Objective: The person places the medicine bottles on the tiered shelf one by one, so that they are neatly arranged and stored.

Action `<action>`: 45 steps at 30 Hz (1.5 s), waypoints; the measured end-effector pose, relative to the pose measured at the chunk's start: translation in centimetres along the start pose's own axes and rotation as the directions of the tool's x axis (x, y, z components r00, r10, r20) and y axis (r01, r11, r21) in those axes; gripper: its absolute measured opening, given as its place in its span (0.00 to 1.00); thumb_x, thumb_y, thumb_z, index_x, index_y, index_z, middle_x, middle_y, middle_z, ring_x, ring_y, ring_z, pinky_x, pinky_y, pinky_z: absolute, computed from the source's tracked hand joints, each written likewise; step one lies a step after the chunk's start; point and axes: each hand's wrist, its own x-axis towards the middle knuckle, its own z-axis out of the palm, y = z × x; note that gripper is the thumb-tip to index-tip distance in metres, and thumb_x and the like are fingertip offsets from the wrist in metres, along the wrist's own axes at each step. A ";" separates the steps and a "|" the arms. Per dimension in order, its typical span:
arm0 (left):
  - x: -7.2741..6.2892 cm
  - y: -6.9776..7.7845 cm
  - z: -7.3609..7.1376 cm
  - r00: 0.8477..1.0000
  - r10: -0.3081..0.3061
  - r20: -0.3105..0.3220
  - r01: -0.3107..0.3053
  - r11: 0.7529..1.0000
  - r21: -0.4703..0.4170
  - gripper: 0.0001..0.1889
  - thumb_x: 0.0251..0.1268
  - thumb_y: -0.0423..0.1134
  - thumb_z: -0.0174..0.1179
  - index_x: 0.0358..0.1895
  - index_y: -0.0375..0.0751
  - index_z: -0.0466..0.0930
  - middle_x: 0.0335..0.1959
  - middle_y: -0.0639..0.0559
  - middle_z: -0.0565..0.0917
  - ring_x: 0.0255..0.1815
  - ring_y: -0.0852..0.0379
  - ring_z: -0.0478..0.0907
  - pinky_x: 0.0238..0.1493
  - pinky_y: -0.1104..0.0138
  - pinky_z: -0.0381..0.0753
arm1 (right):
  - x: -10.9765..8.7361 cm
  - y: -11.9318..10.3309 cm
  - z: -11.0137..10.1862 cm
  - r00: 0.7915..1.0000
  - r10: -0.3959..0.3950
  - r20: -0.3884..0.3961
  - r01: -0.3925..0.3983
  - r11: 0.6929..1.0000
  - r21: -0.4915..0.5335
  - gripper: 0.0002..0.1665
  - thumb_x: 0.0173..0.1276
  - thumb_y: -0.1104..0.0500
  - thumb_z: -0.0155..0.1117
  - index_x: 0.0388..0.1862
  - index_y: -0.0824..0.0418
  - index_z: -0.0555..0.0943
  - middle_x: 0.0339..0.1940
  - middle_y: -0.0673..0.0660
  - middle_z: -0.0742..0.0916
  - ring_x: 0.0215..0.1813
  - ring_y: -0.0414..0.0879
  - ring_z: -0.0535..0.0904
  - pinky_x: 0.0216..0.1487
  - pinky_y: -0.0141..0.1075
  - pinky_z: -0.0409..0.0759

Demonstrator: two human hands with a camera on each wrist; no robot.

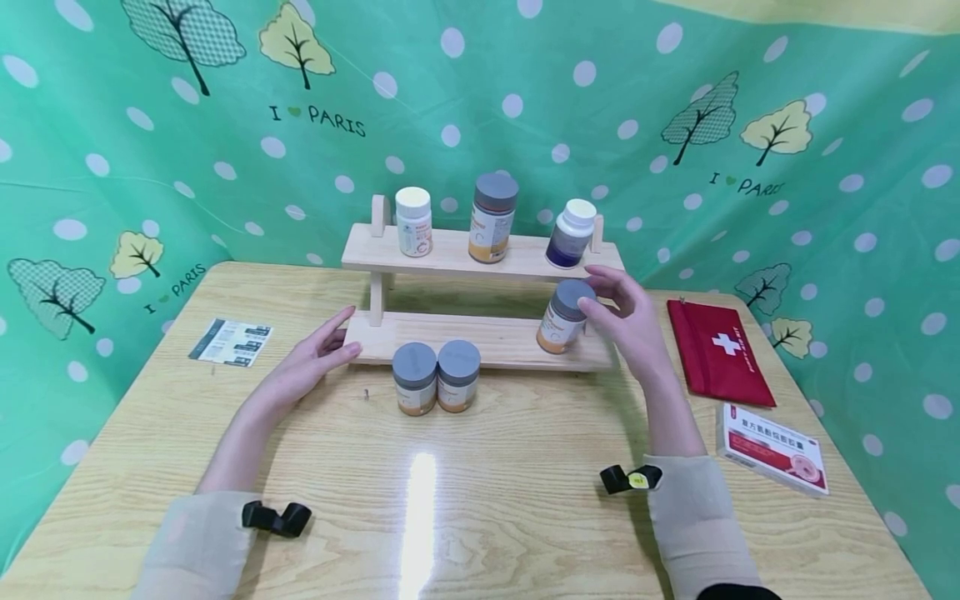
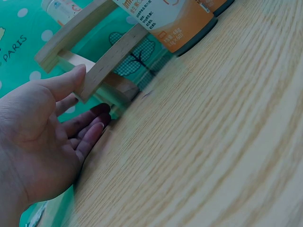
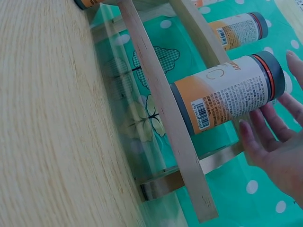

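A bottle with a dark grey cap and orange-white label (image 1: 560, 321) stands at the right of the lower tier of a two-tier wooden shelf (image 1: 487, 337). My right hand (image 1: 626, 321) is at its cap, thumb and fingers spread loosely around it; in the right wrist view the thumb appears apart from the cap. At the shelf's left end is my left hand (image 1: 311, 358), its thumb touching the lower board's end in the left wrist view. Two similar grey-capped bottles, one left (image 1: 415, 379) and one right (image 1: 457, 375), stand side by side on the table before the shelf.
The upper tier bears a white bottle (image 1: 414, 221), a taller grey-capped bottle (image 1: 492, 218) and a white-capped purple bottle (image 1: 571, 233). A blister pack (image 1: 231, 342) lies left; a red first aid pouch (image 1: 720, 350) and a medicine box (image 1: 772, 447) lie right. Green cloth hangs behind.
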 end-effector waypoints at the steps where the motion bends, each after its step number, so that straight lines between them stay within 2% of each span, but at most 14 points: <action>1: 0.0 0.0 0.0 1.000 0.001 0.001 -0.001 1.000 -0.001 0.45 0.75 0.60 0.57 0.85 0.67 0.39 0.82 0.33 0.56 0.84 0.34 0.51 0.81 0.35 0.47 | 0.0 0.0 0.0 1.000 -0.006 -0.012 0.007 1.000 0.009 0.27 0.73 0.57 0.68 0.70 0.56 0.77 0.55 0.47 0.83 0.59 0.42 0.79 0.60 0.28 0.78; 8: 0.0 0.0 0.1 1.000 -0.005 0.000 0.005 1.000 -0.007 0.45 0.74 0.61 0.57 0.85 0.68 0.39 0.83 0.34 0.54 0.84 0.33 0.49 0.81 0.35 0.46 | 0.1 -0.2 -0.1 0.990 -0.060 -0.128 0.070 0.995 0.077 0.20 0.74 0.59 0.66 0.63 0.60 0.81 0.49 0.47 0.86 0.55 0.42 0.81 0.58 0.30 0.78; 16: 0.1 -0.1 0.0 1.000 -0.003 0.003 0.003 1.000 -0.019 0.45 0.74 0.60 0.58 0.84 0.70 0.39 0.83 0.33 0.52 0.84 0.32 0.49 0.81 0.34 0.46 | 0.3 -1.9 0.5 0.946 -0.195 -0.260 0.237 0.961 0.140 0.17 0.72 0.63 0.67 0.56 0.69 0.83 0.45 0.50 0.87 0.52 0.45 0.83 0.57 0.32 0.81; 20: 0.1 -0.2 -0.2 1.000 0.005 0.001 -0.005 1.000 -0.014 0.44 0.75 0.60 0.58 0.84 0.69 0.39 0.83 0.32 0.53 0.84 0.32 0.49 0.81 0.34 0.48 | 0.5 -2.9 0.9 0.921 -0.262 -0.290 0.315 0.936 0.157 0.15 0.71 0.65 0.66 0.54 0.71 0.83 0.46 0.53 0.87 0.52 0.47 0.83 0.58 0.33 0.82; 24: 0.1 -0.1 -0.2 1.000 0.003 0.003 -0.003 1.000 -0.002 0.45 0.74 0.61 0.58 0.85 0.69 0.39 0.82 0.32 0.53 0.84 0.32 0.49 0.80 0.33 0.48 | 0.4 -3.9 1.5 0.902 -0.293 -0.317 0.354 0.923 0.154 0.13 0.72 0.64 0.66 0.52 0.67 0.85 0.46 0.52 0.88 0.52 0.47 0.84 0.58 0.33 0.83; 32: 0.2 -0.1 -0.1 1.000 0.013 0.003 -0.013 1.000 0.001 0.45 0.75 0.60 0.57 0.85 0.66 0.39 0.81 0.33 0.57 0.83 0.33 0.52 0.81 0.35 0.49 | 0.0 -5.9 4.2 0.880 -0.359 -0.311 0.435 0.872 0.224 0.10 0.69 0.69 0.66 0.48 0.64 0.86 0.43 0.51 0.89 0.49 0.46 0.85 0.56 0.34 0.84; 36: 0.2 -0.1 0.0 1.000 0.019 0.003 -0.019 1.000 -0.006 0.45 0.75 0.59 0.57 0.85 0.65 0.39 0.80 0.33 0.59 0.82 0.34 0.53 0.81 0.36 0.50 | -0.2 -6.6 5.8 0.882 -0.379 -0.281 0.450 0.854 0.262 0.12 0.68 0.71 0.65 0.46 0.61 0.87 0.43 0.51 0.88 0.49 0.46 0.85 0.56 0.34 0.85; 39: 0.1 -0.1 0.0 1.000 0.020 0.004 -0.020 1.000 -0.011 0.45 0.75 0.59 0.57 0.85 0.66 0.39 0.80 0.33 0.58 0.82 0.34 0.53 0.81 0.36 0.50 | -0.4 -6.7 6.8 0.892 -0.382 -0.242 0.436 0.867 0.241 0.11 0.68 0.71 0.65 0.47 0.62 0.86 0.44 0.50 0.88 0.50 0.46 0.86 0.56 0.34 0.85; 45: 0.1 -0.1 0.0 1.000 0.007 0.004 -0.007 1.000 -0.010 0.45 0.75 0.60 0.58 0.85 0.68 0.39 0.82 0.33 0.55 0.83 0.33 0.50 0.81 0.35 0.48 | -0.7 -6.4 8.2 0.926 -0.350 -0.143 0.374 0.903 0.212 0.12 0.69 0.71 0.65 0.50 0.73 0.82 0.44 0.48 0.89 0.49 0.44 0.86 0.57 0.35 0.85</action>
